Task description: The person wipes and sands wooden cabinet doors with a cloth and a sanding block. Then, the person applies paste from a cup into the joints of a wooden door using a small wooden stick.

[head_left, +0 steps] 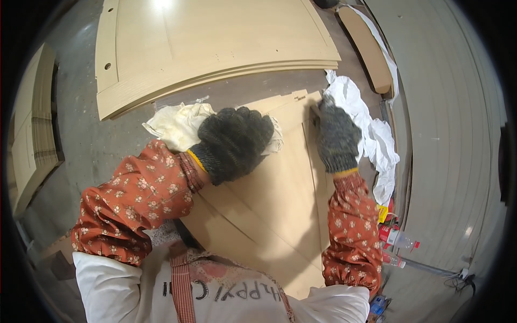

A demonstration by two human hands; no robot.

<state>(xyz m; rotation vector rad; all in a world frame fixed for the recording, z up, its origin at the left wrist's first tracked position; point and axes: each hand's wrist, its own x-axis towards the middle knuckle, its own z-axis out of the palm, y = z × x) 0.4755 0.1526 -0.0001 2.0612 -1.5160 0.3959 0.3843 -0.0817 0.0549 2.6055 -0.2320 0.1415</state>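
Note:
A pale beige panel (274, 199) lies in front of me, with grooves running along it. Bunched beneath my left hand (235, 141), a whitish cloth (177, 125) shows on both sides of the dark knitted glove. The fingers of that hand are curled over the cloth, pressing it on the panel's left part. My right hand (336, 132), in a matching glove, is at the panel's far right edge. Its fingers look closed and slightly blurred; what they hold, if anything, cannot be made out. Red flowered sleeves cover both my forearms.
Large beige panels (215, 43) lie stacked beyond my hands. More panels (37, 129) stand at the far left. Crumpled white sheeting (355, 102) runs along the right side, near a brown curved piece (366, 51). Plastic bottles (398, 238) lie at the lower right.

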